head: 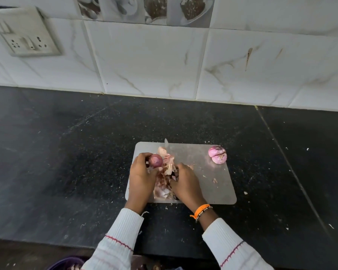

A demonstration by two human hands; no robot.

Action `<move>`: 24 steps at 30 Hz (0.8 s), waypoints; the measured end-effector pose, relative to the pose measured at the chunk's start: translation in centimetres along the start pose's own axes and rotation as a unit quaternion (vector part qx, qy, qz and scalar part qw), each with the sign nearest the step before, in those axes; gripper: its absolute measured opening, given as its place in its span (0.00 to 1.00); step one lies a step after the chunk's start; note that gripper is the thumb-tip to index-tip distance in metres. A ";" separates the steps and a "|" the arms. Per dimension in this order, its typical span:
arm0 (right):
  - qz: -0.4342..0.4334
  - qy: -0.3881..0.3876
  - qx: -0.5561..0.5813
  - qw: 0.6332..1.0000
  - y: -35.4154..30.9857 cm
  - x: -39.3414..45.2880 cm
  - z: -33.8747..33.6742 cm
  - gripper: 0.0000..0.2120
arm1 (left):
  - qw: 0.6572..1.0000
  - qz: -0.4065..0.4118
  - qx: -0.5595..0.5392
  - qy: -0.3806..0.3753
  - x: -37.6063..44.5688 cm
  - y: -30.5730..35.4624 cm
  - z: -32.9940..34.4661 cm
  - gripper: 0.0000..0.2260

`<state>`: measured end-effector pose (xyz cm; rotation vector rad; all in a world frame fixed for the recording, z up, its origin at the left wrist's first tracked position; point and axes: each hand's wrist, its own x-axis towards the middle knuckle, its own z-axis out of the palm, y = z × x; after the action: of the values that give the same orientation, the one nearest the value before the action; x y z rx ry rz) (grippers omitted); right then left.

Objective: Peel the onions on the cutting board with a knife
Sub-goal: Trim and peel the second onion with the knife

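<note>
A grey cutting board [203, 184] lies on the black counter. My left hand [140, 178] holds a small red onion [156, 161] at the board's left edge. My right hand [184, 182] grips the knife's handle; the knife's blade [167, 148] points away from me, over a heap of onion skins [165, 178] between my hands. Two peeled pink onions [218, 154] sit together at the board's far right corner.
The black stone counter [66, 162] runs to a white tiled wall [164, 61] with a socket plate [25, 34] at upper left. Skin scraps dot the counter right of the board. A purple container's rim [65, 263] shows at the bottom edge.
</note>
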<state>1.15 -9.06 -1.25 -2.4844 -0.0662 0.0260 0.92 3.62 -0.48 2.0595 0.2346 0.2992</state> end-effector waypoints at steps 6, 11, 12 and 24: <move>0.009 0.032 0.057 0.998 0.1 -0.5 -1.0 0.15 | 1.000 0.011 -0.004 0.006 -0.3 0.5 -0.5 0.18; 0.071 0.086 0.018 0.994 2.9 -1.9 -3.2 0.16 | 1.000 0.012 -0.015 -0.016 -0.6 0.4 -0.2 0.19; 0.089 0.091 -0.007 0.992 3.4 -2.2 -3.5 0.16 | 0.999 0.009 -0.022 -0.023 -0.7 0.5 0.0 0.20; 0.062 -0.016 0.090 0.994 1.5 -2.9 -1.8 0.16 | 0.996 0.043 -0.026 -0.080 -1.4 0.5 0.6 0.25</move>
<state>-1.66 -11.52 -0.69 -2.3052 0.0756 0.1187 -0.16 2.48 -0.51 2.0339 0.0397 0.1892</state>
